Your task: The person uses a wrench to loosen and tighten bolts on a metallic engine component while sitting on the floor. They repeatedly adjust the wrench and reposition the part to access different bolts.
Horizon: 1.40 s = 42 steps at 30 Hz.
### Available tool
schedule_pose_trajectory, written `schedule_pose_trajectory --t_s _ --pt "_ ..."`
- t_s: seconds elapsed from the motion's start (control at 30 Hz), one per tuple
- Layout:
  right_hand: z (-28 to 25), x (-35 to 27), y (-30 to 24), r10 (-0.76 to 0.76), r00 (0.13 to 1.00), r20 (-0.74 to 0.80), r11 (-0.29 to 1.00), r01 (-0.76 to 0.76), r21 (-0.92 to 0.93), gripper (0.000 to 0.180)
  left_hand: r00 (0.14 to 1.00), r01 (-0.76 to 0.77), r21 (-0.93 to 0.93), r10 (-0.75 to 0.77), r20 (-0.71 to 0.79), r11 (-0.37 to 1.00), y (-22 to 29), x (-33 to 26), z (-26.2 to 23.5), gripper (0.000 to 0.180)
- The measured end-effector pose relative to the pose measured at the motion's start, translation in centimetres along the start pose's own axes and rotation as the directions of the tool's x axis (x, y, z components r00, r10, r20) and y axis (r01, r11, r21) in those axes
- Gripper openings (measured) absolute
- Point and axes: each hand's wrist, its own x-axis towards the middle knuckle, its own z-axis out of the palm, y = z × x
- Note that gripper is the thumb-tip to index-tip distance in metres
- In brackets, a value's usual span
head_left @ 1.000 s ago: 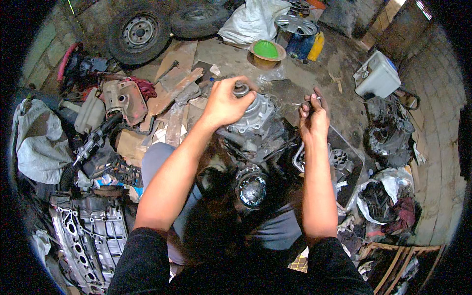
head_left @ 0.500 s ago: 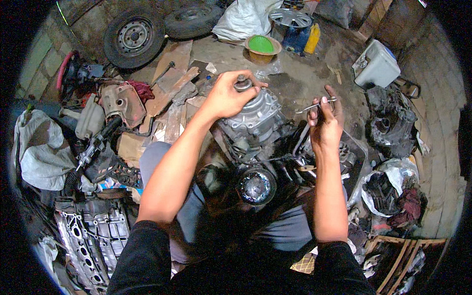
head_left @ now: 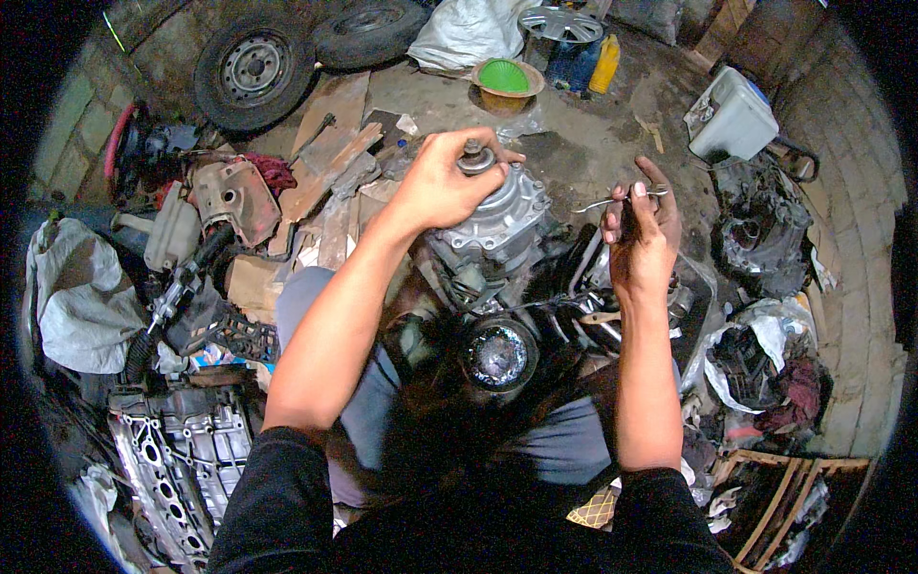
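Observation:
A grey metal gearbox housing stands upright between my knees, with a ringed shaft end sticking up from its top. My left hand curls round that shaft end, thumb on the near right side and fingers mostly hidden behind. To the right of the housing and apart from it, my right hand is raised with the palm toward me. It pinches a thin, slightly bent silver metal piece between thumb and fingers. Dark grease stains those fingers.
Close to me sits a round dark container with a shiny bottom. An engine block lies at lower left, greasy castings at right. Wood scraps and a wheel are at far left. A green-lined bowl stands ahead.
My right hand has shifted slightly right and turned the thin metal piece, which now shows more edge-on. My left hand stays round the shaft end. The view has moved a little.

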Motion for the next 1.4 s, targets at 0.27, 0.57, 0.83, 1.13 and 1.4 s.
schedule_pose_trajectory --t_s 0.27,0.57,0.83,1.13,1.4 --pt "1.5 -1.9 -0.4 -0.176 0.983 0.044 0.972 0.181 -0.152 0.04 0.994 -0.107 0.041 0.106 0.036 0.993 1.0 -0.5 0.9 0.013" --pt "1.4 -9.0 -1.1 -0.55 0.813 0.193 0.648 0.561 -0.515 0.013 0.978 -0.21 0.031 0.209 0.021 0.977 1.3 -0.8 2.0 0.019" --pt "0.2 -13.7 1.7 -0.639 0.618 0.457 0.227 0.72 -0.656 0.007 0.956 -0.29 0.169 0.277 0.096 0.942 2.9 -1.2 3.7 0.031" --pt "-2.8 -13.4 2.1 -0.65 0.644 0.403 0.231 0.673 -0.703 0.022 0.988 -0.129 0.242 0.105 0.11 0.962 3.2 -0.4 5.1 0.021" --pt "-2.1 -12.6 2.1 -0.647 0.66 0.381 0.319 0.689 -0.651 0.025 0.993 -0.091 0.181 0.076 0.087 0.979 2.9 -0.2 4.3 0.016"
